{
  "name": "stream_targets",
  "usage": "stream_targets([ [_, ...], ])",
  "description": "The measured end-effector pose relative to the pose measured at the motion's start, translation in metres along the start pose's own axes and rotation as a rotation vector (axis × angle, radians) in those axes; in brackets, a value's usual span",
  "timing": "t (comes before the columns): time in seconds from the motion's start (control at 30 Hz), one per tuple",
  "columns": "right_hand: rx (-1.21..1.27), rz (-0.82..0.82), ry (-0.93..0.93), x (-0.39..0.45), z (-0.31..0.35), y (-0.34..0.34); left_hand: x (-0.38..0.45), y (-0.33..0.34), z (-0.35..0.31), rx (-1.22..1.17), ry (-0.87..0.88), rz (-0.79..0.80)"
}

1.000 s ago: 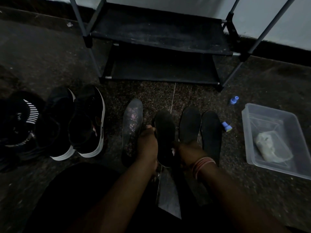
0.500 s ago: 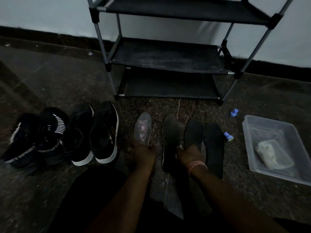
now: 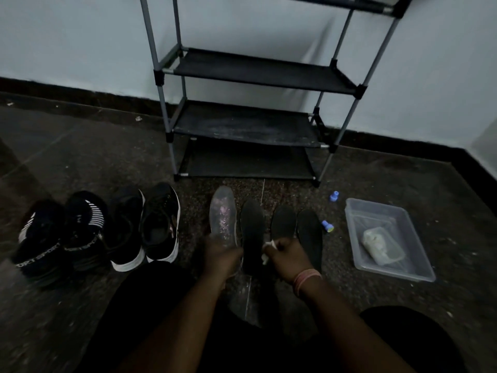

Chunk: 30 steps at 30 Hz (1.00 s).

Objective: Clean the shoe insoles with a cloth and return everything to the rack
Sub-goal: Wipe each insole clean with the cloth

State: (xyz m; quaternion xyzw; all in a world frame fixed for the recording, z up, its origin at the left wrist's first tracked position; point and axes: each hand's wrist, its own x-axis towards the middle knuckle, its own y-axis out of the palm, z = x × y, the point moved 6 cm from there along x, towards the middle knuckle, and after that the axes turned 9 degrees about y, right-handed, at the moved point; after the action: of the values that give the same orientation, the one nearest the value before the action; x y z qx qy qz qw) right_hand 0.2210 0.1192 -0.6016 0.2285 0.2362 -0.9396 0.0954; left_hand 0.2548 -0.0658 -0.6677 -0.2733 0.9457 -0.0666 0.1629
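Left hand [image 3: 222, 258] grips the pale insole [image 3: 223, 218] pointing toward the rack [image 3: 250, 125]; right hand [image 3: 287, 258] pinches cloth [image 3: 269, 247].

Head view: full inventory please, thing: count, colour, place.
Shoe rack: 1, black shelves on grey poles, against the wall, nothing on the visible shelves.
Shoes: 4, black, two with white soles, two with white stripes and lettering, in a row on the floor at left.
Glittery insole: 1, pale grey with pink flecks, leftmost of the insole row, heel end under the left hand.
Dark insoles: 3, black, flat on the floor beside it.
Cloth: 1, white, in the right hand.
Plastic tub: 1, clear, floor at right.
Pale lump: 1, whitish, inside the tub; cannot tell what it is.
Small blue objects: 2, floor between insoles and tub.
Left hand: 1, on the glittery insole.
Right hand: 1, grips the cloth; pink bands at the wrist.
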Motion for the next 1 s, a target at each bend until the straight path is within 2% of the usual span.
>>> stream_targets([
  [0.17,0.138,0.050,0.002,-0.025,0.001,0.005,-0.035,0.005,-0.024,-0.156,0.158,0.189],
  [0.3,0.225,0.091,0.087,-0.032,0.002,0.007,-0.055,0.010,-0.031,-0.221,0.173,0.346],
  [0.4,0.245,0.091,0.103,-0.034,0.002,0.006,-0.063,0.014,-0.026,-0.221,0.106,0.434],
  [0.5,0.262,0.065,0.111,-0.033,-0.002,0.000,-0.078,0.021,-0.027,-0.452,-0.079,0.563],
  [0.6,0.214,0.036,0.056,-0.028,0.000,-0.008,-0.080,0.020,-0.030,-0.736,-0.364,0.515],
  [0.67,0.190,0.082,0.006,-0.030,0.004,-0.003,-0.073,0.017,-0.029,-0.845,-0.438,0.447],
  [0.73,0.179,0.130,-0.039,-0.032,0.008,0.005,-0.071,0.017,-0.030,-0.880,-0.456,0.412],
  [0.83,0.146,0.116,-0.112,-0.027,0.014,0.010,-0.067,0.016,-0.033,-0.927,-0.445,0.390],
  [1.0,0.056,0.076,-0.177,-0.011,0.011,0.013,-0.051,0.021,-0.037,-1.068,-0.404,0.483],
])
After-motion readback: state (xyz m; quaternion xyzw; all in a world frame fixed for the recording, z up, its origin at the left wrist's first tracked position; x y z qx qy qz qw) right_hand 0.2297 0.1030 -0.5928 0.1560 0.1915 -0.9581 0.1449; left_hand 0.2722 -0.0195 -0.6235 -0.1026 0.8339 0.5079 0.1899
